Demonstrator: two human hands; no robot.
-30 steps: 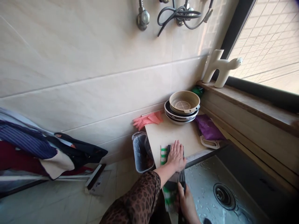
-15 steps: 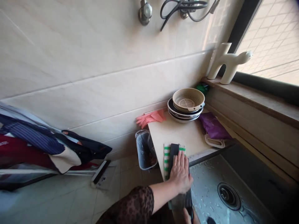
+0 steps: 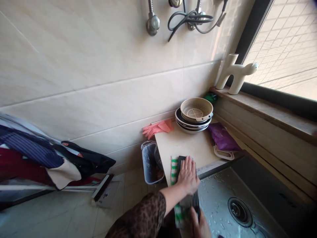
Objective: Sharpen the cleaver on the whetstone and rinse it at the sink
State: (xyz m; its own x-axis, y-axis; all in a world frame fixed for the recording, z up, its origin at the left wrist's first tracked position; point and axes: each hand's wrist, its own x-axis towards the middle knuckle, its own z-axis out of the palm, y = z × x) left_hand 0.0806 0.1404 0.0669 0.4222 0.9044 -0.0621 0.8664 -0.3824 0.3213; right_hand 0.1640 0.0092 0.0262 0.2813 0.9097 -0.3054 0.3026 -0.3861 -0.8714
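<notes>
My left hand [image 3: 187,175] lies flat, fingers stretched forward, pressing on a knife over a dark flat block [image 3: 182,160] that looks like a whetstone. The fingers cover part of both. Closer to me, my right hand [image 3: 200,226] is closed round the dark handle of the knife [image 3: 187,201], whose wide grey blade runs forward beneath my left palm. Under the block is a green-and-white striped cloth [image 3: 174,165], spread along the counter [image 3: 163,147] beside the sink.
To the right is a wet metal sink [image 3: 218,198] with a drain [image 3: 239,211]. Farther back stand stacked bowls [image 3: 193,127] topped by a beige colander [image 3: 196,109], a purple bag [image 3: 224,137] and pink gloves [image 3: 158,128]. A bin [image 3: 151,165] stands left of the counter.
Both hands have slid forward along the block with the knife, away from me. More of the striped cloth shows behind the blade. The view has tilted up slightly.
</notes>
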